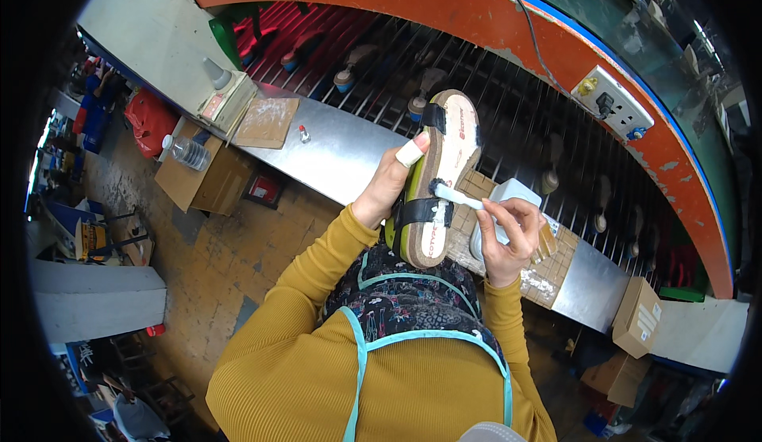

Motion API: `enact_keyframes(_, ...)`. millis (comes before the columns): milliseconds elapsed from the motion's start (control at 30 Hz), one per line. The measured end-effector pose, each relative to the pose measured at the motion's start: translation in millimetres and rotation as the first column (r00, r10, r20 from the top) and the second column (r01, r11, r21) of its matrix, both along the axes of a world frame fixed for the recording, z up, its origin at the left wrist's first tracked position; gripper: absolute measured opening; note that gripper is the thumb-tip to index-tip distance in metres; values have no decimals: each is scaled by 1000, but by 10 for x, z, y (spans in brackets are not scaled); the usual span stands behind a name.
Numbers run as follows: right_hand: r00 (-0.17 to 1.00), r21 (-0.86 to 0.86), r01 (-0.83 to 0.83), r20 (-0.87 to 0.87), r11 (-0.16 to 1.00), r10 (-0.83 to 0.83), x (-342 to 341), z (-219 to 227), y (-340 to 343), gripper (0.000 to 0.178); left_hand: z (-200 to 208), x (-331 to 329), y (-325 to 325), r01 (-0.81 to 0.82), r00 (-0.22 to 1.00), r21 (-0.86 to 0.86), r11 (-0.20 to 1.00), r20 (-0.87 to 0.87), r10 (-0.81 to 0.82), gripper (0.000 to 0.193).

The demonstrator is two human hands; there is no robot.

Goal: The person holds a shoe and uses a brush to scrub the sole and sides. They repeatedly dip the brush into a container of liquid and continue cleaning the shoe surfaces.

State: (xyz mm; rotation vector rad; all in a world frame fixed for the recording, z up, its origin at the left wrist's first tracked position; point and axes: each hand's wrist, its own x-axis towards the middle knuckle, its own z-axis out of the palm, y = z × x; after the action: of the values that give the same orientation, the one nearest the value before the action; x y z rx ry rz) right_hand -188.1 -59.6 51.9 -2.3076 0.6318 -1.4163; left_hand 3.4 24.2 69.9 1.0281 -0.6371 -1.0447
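Observation:
My left hand (390, 178), its thumb wrapped in white tape, grips a sandal (458, 132) from its left side. The sandal is on a green shoe last (414, 174) with its pale underside up. Brown edging runs round that underside, red print marks it, and black straps (424, 211) fold onto it. Between the fingertips of my right hand (510, 236) is a brush (460, 197) with a white handle. Its dark bristles touch the sandal's underside near the middle. A white plastic container (514, 190) stands just beyond my right hand, partly hidden by it.
Ahead, a rack of metal bars (373, 69) carries several shoes under an orange arch (508, 17). A metal ledge (317, 136) holds a brown board (267, 122) and a tiny red-and-white bottle (304, 133). At left are a cardboard box (198, 174) and a plastic bottle (187, 153).

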Motion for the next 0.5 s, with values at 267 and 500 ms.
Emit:
enact_keyframes(267, 977, 173, -210, 16, 962, 211, -90, 30, -112, 23, -69, 56, -56, 7, 999, -15, 1000, -38, -7, 64)
enact_keyframes(500, 997, 225, 3, 79, 974, -21, 159, 110, -220, 18, -109, -28, -61, -21, 991, -26, 999, -133, 18, 64)
